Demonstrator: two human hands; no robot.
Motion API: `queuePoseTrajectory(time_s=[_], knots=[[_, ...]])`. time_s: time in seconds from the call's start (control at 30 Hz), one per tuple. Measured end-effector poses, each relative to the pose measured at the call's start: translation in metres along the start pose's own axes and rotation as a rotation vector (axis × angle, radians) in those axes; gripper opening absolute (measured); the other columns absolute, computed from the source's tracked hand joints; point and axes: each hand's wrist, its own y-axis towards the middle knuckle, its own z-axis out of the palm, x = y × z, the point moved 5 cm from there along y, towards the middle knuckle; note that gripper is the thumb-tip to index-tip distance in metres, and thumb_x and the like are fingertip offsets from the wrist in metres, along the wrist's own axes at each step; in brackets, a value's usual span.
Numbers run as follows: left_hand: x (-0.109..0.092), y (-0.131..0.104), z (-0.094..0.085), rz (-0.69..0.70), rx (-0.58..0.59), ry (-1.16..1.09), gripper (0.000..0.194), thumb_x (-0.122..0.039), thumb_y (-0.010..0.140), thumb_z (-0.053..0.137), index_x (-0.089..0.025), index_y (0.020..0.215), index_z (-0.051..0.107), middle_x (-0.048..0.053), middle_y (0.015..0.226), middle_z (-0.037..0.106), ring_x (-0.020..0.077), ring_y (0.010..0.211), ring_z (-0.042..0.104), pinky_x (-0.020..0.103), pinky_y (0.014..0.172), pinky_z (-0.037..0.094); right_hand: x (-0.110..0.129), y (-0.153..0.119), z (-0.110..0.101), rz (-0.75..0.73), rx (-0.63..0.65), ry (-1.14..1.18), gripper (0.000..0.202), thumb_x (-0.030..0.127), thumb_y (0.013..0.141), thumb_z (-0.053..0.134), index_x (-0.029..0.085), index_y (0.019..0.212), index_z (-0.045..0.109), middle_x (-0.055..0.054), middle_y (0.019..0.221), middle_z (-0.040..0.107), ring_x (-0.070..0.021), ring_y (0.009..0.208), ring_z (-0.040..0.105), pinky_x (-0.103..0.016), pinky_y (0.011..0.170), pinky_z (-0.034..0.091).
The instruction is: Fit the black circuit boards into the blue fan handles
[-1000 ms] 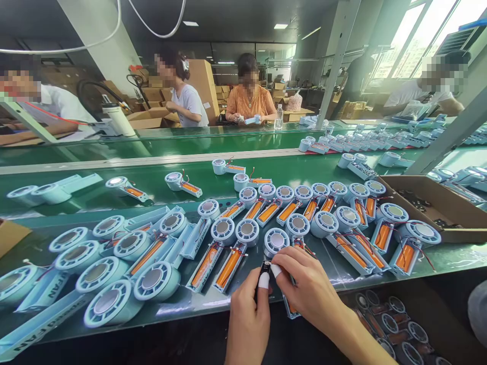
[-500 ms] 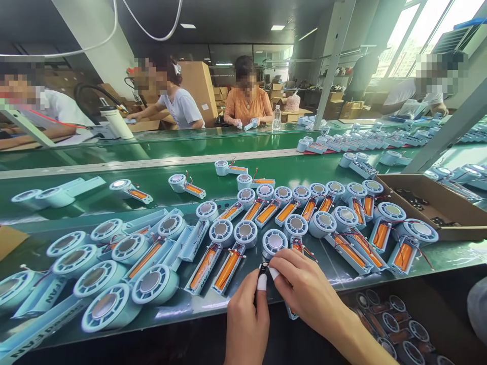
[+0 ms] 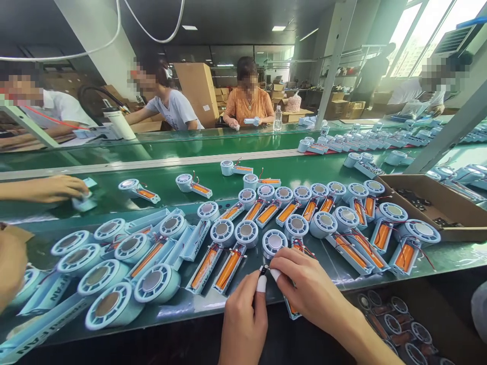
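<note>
My left hand (image 3: pixel 246 309) pinches a small black part (image 3: pixel 263 270) between thumb and finger at the front edge of the bench. Close against it on the right, my right hand (image 3: pixel 304 284) has its fingertips pressed together at the same part; exactly what they grip is too small to tell. White covers wrap a fingertip of each hand. Just beyond the fingers stands a light-blue fan unit (image 3: pixel 275 243) with a round silver centre. Its handle is partly hidden by my right hand. Another fan unit with an orange battery (image 3: pixel 230 268) lies to the left.
Many fan units (image 3: pixel 157 284) crowd the bench on both sides. An open cardboard box (image 3: pixel 437 228) with black parts sits at the right. More units ride the green conveyor (image 3: pixel 167 165). Below right is a bin of units (image 3: pixel 391 322). Several people work across the belt.
Another person's hands have come in at the left, one touching fan units on the belt. Some belt units have shifted right. My hands stay together, with the black part slightly more tilted.
</note>
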Motion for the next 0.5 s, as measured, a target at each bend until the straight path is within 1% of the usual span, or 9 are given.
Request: queuePoseTrajectory(time_s=[0.13, 0.2, 0.3, 0.33, 0.4, 0.5], knots=[[-0.003, 0.002, -0.001, 0.035, -0.013, 0.03, 0.03, -0.021, 0.098, 0.042, -0.014, 0.104, 0.07, 0.009, 0.089, 0.077, 0.0204, 0.08, 0.076, 0.026, 0.068, 0.059, -0.001, 0.001, -0.002, 0.014, 0.011, 0.05, 0.022, 0.004, 0.093, 0.048, 0.021, 0.093, 0.062, -0.004, 0.095, 0.066, -0.018, 0.084, 0.062, -0.028, 0.075, 0.047], [-0.003, 0.004, -0.003, 0.023, -0.012, 0.015, 0.03, -0.022, 0.098, 0.041, -0.015, 0.101, 0.071, 0.009, 0.085, 0.077, 0.0203, 0.076, 0.076, 0.026, 0.066, 0.058, -0.003, 0.001, -0.004, 0.027, 0.002, 0.078, 0.021, 0.005, 0.093, 0.049, 0.021, 0.092, 0.062, -0.003, 0.094, 0.066, -0.0174, 0.084, 0.062, -0.028, 0.075, 0.047], [0.001, 0.005, -0.002, -0.063, 0.065, -0.035, 0.031, -0.026, 0.1, 0.041, -0.018, 0.091, 0.07, 0.003, 0.069, 0.072, 0.0184, 0.063, 0.071, 0.024, 0.058, 0.056, -0.003, 0.001, -0.005, 0.028, -0.006, 0.093, 0.021, 0.005, 0.093, 0.049, 0.021, 0.093, 0.063, -0.003, 0.093, 0.067, -0.0169, 0.083, 0.063, -0.027, 0.075, 0.048], [0.003, 0.004, -0.001, -0.09, 0.093, -0.042, 0.031, -0.027, 0.101, 0.042, -0.019, 0.09, 0.07, 0.003, 0.068, 0.071, 0.018, 0.061, 0.07, 0.024, 0.057, 0.055, -0.003, 0.0, -0.005, 0.021, -0.007, 0.074, 0.021, 0.005, 0.093, 0.049, 0.021, 0.093, 0.063, -0.003, 0.093, 0.067, -0.0173, 0.083, 0.063, -0.027, 0.074, 0.048], [0.005, 0.002, 0.0, -0.108, 0.112, -0.037, 0.029, -0.026, 0.1, 0.043, -0.019, 0.096, 0.071, 0.005, 0.077, 0.074, 0.0189, 0.066, 0.071, 0.025, 0.061, 0.056, -0.001, -0.001, -0.001, -0.005, -0.02, -0.002, 0.022, 0.005, 0.093, 0.048, 0.02, 0.094, 0.063, -0.004, 0.093, 0.067, -0.019, 0.083, 0.063, -0.029, 0.073, 0.049], [0.005, 0.0, -0.001, -0.047, 0.046, -0.013, 0.03, -0.024, 0.099, 0.043, -0.016, 0.108, 0.071, 0.01, 0.095, 0.078, 0.0222, 0.081, 0.075, 0.028, 0.07, 0.059, 0.001, -0.005, 0.006, -0.046, -0.096, -0.092, 0.023, 0.006, 0.095, 0.045, 0.019, 0.099, 0.063, -0.008, 0.099, 0.068, -0.0226, 0.088, 0.064, -0.034, 0.077, 0.05]])
